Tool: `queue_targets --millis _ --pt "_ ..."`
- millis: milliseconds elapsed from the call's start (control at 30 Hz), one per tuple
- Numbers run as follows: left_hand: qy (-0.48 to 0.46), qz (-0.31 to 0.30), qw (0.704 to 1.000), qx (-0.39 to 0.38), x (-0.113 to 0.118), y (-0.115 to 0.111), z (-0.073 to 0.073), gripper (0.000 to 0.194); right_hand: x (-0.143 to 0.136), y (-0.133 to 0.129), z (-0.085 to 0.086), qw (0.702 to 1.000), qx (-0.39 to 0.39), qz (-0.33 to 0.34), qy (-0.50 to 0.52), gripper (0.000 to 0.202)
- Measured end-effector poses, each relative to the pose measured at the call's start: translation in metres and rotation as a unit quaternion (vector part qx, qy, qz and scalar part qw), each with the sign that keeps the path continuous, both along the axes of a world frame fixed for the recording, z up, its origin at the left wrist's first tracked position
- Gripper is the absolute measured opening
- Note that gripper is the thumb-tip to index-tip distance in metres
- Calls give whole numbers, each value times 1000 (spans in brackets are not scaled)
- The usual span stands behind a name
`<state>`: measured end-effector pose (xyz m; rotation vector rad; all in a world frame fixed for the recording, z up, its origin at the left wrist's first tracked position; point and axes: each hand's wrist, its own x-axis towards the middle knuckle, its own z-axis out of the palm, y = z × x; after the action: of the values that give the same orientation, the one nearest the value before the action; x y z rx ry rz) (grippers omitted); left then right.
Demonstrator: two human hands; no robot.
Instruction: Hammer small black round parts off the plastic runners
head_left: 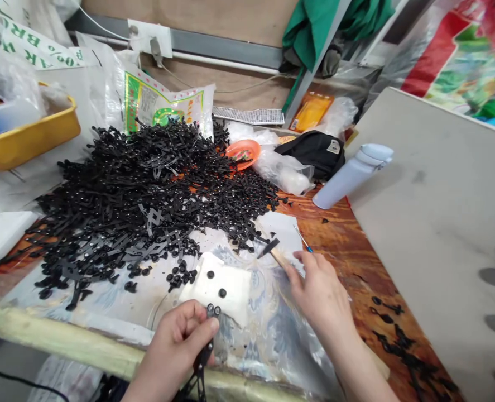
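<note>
My left hand (pixel 180 343) pinches a black linked strip (pixel 200 363) at the front edge of the table, with two round ends showing past the thumb. Just beyond it lies a white pad (pixel 226 285) with two small black round pieces (pixel 222 292) on it. To the right, my right hand (pixel 320 285) has its fingers round the wooden handle of a small hammer (pixel 270 248), whose dark head points left. A thin blue-handled tool (pixel 304 241) lies beside the fingertips. Behind the pad rises a large heap of black parts (pixel 147 190).
A pale blue bottle (pixel 351 176) leans at the right, near a grey panel (pixel 431 195). An orange dish (pixel 243 153) and a black pouch (pixel 314 153) sit behind. A yellow bin (pixel 29 139) is far left. More black pieces (pixel 410 352) lie front right.
</note>
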<state>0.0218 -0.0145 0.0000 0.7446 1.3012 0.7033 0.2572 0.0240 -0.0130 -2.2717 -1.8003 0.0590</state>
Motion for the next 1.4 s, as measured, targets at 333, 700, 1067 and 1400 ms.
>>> queue_targets --millis 333,700,1067,1400 --pt "5 12 1000 0 14 -1 15 25 8 -12 1 998 -30 -27 57 21" --pt "13 -23 999 24 14 -4 15 22 -67 -31 28 795 -201 120 560 7" --pt "-31 -66 996 -42 -1 8 13 40 -70 -26 30 675 -280 57 680 26" --pt "-16 7 999 -31 6 -6 10 32 -63 -21 24 681 -266 49 681 31"
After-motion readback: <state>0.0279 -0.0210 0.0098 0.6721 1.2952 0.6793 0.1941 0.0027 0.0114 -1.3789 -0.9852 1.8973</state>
